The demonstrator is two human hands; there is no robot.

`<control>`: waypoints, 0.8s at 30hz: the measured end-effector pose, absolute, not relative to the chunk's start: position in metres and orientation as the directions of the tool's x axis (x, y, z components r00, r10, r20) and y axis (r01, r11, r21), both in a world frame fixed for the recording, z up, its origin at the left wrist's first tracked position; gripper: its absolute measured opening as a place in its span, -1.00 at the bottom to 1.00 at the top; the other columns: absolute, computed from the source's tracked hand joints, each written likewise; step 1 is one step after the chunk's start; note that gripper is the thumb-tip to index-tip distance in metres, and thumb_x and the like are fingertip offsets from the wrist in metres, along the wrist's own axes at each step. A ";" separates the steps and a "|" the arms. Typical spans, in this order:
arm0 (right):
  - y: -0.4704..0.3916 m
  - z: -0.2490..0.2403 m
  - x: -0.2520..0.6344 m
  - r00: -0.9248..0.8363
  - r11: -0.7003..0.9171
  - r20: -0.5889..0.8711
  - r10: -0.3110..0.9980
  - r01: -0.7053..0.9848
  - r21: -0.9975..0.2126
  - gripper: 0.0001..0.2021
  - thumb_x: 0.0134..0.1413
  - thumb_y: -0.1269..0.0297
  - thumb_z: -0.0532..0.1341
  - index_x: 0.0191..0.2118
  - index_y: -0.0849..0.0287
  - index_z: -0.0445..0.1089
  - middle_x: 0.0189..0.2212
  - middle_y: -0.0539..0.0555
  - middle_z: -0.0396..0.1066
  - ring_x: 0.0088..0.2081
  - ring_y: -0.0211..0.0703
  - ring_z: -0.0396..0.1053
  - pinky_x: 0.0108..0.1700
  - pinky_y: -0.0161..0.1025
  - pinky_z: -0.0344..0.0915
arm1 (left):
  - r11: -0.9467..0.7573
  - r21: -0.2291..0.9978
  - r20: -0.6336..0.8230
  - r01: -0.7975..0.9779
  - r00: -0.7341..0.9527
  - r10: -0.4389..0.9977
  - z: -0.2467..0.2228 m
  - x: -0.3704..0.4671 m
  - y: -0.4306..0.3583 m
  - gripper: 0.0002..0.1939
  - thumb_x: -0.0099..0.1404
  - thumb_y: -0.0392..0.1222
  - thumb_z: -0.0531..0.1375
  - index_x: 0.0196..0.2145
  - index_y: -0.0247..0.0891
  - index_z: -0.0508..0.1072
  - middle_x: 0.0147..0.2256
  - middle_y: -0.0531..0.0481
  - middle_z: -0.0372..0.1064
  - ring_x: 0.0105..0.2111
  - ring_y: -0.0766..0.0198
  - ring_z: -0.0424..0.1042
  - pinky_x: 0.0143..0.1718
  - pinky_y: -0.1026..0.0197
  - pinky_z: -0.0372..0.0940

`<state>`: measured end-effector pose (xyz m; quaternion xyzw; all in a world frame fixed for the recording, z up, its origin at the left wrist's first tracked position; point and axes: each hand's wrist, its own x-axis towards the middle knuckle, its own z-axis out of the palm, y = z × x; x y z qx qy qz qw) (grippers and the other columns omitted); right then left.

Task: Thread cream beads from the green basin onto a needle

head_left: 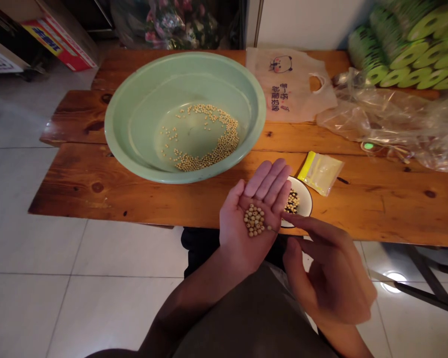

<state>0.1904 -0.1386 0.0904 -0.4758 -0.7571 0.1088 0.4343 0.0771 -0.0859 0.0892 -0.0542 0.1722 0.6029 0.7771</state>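
My left hand (251, 219) is turned palm up and slightly cupped, holding a small heap of pale wooden beads (254, 220); some show dark holes. Close to its right side is my right hand (330, 268), with the index finger stretched toward the edge of the left palm and the thumb apart from it. I see nothing between those fingers. Partly hidden behind the hands, a white bowl (305, 198) with a dark rim contains a mix of pale and dark beads (292, 201). Beyond my left hand, a large green basin (142, 94) has many pale beads (224, 144) scattered over its bottom.
A small clear zip bag (323, 174) with a yellow strip lies on the wooden bench (134, 196). Farther back are a printed plastic bag (294, 84), crumpled clear plastic (392, 114) and stacked green rolls (414, 49). A red-and-white box (61, 40) stands at the far left.
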 end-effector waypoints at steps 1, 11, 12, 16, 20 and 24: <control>-0.139 0.088 0.191 -0.172 0.524 0.557 0.812 0.633 -0.569 -0.76 -0.03 0.64 0.23 -0.24 0.23 0.34 -0.12 0.22 0.41 -0.14 -0.08 0.43 -0.13 -0.18 0.44 | 0.259 0.132 -0.335 -0.957 0.203 0.920 0.089 0.076 -0.085 -0.55 0.42 -0.16 -0.17 0.11 -0.29 0.34 0.02 -0.02 0.44 0.12 0.32 0.32 0.17 0.26 0.17; -0.138 0.069 0.196 -0.251 0.456 0.396 0.883 0.655 -0.602 -0.88 0.12 0.50 0.17 -0.23 0.18 0.33 -0.37 0.07 0.39 -0.35 -0.20 0.38 -0.30 -0.24 0.34 | 0.255 0.157 -0.390 -0.954 0.177 0.904 0.082 0.077 -0.083 -0.51 0.42 -0.17 -0.14 0.23 -0.33 0.18 0.10 -0.06 0.37 0.14 0.29 0.30 0.17 0.25 0.18; -0.137 0.069 0.197 -0.264 0.438 0.359 0.895 0.663 -0.607 -0.90 0.15 0.47 0.15 -0.22 0.18 0.32 -0.41 0.05 0.39 -0.40 -0.22 0.38 -0.35 -0.28 0.32 | 0.261 0.153 -0.390 -0.953 0.185 0.902 0.081 0.078 -0.083 -0.51 0.41 -0.16 -0.14 0.23 -0.32 0.18 0.10 -0.06 0.37 0.13 0.29 0.31 0.17 0.24 0.18; -0.137 0.065 0.200 -0.248 0.334 0.227 0.942 0.619 -0.711 -0.93 0.23 0.41 0.09 -0.22 0.17 0.30 -0.49 -0.03 0.39 -0.56 -0.32 0.31 -0.52 -0.38 0.21 | 0.265 0.146 -0.385 -0.953 0.192 0.903 0.076 0.082 -0.085 -0.53 0.41 -0.18 -0.12 0.19 -0.37 0.23 0.04 -0.09 0.42 0.10 0.29 0.34 0.16 0.23 0.20; -0.138 0.057 0.202 -0.202 0.118 0.054 0.978 0.317 -0.941 -0.95 0.24 0.39 0.09 -0.20 0.13 0.25 -0.58 -0.12 0.27 -0.58 -0.37 0.24 -0.52 -0.42 0.20 | 0.261 0.158 -0.375 -0.952 0.186 0.908 0.074 0.081 -0.085 -0.56 0.41 -0.20 -0.12 0.15 -0.33 0.28 0.00 -0.07 0.45 0.07 0.30 0.38 0.16 0.23 0.21; -0.136 0.048 0.202 -0.230 -0.068 -0.033 0.973 -0.145 -0.987 -0.81 0.26 0.39 0.08 -0.02 0.10 0.19 -0.63 -0.17 0.28 -0.64 -0.38 0.22 -0.55 -0.41 0.21 | 0.265 0.181 -0.397 -0.947 0.176 0.901 0.078 0.076 -0.080 -0.52 0.41 -0.22 -0.14 0.24 -0.34 0.16 0.08 -0.06 0.39 0.12 0.31 0.33 0.15 0.25 0.22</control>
